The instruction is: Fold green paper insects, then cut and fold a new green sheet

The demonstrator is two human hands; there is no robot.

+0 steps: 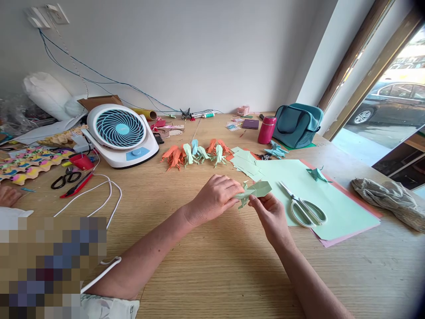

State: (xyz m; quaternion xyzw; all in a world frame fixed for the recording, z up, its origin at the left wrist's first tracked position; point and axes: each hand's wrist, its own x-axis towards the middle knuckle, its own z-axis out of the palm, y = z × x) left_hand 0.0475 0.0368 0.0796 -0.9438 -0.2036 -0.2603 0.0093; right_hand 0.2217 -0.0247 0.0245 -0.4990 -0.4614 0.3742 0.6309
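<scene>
Between my two hands, above the wooden table (186, 261), is a pale green folded paper figure (260, 189) with thin leg-like points. My left hand (217, 195) closes on its left end, fingers over the top. My right hand (270, 212) pinches its lower right side between thumb and fingers. Part of the figure is hidden behind the fingers. Behind my hands stand finished-looking folded figures in orange (172, 156), pale green (218, 155) and blue (194, 146). Just right of my right hand, white-handled scissors (307, 212) lie on large pale green paper sheets (345, 212).
A white fan (142, 153) stands at the left, with a white cord, black-handled scissors (66, 178) and a red cutter (78, 186) near it. Another person's hand (9, 196) rests at the left edge. A pink bottle (267, 130) and teal bag (297, 128) stand behind on the right.
</scene>
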